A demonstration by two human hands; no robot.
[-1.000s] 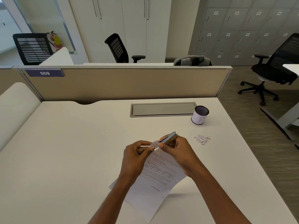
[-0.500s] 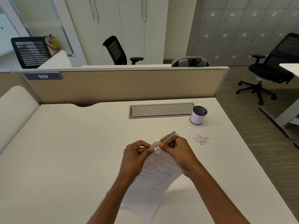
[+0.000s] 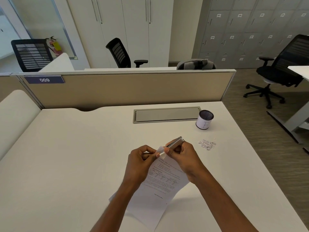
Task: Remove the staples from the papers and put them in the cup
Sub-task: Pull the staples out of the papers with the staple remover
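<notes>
At the near middle of the desk [image 3: 66, 156], the left hand [image 3: 142, 163] and the right hand [image 3: 184, 158] met at the top corner of the papers [image 3: 160, 185]. The left pinched that corner, and the right gripped a staple remover [image 3: 175, 142] angled away to the right. The papers trailed back between the forearms toward the desk's near edge. A pile of staples [image 3: 207, 144] lay to the right of the hands. The cup [image 3: 204, 120] stood behind the pile, just right of a cable hatch [image 3: 167, 114]. A partition [image 3: 133, 87] ran along the desk's far side, with lockers [image 3: 250, 30] beyond it.
</notes>
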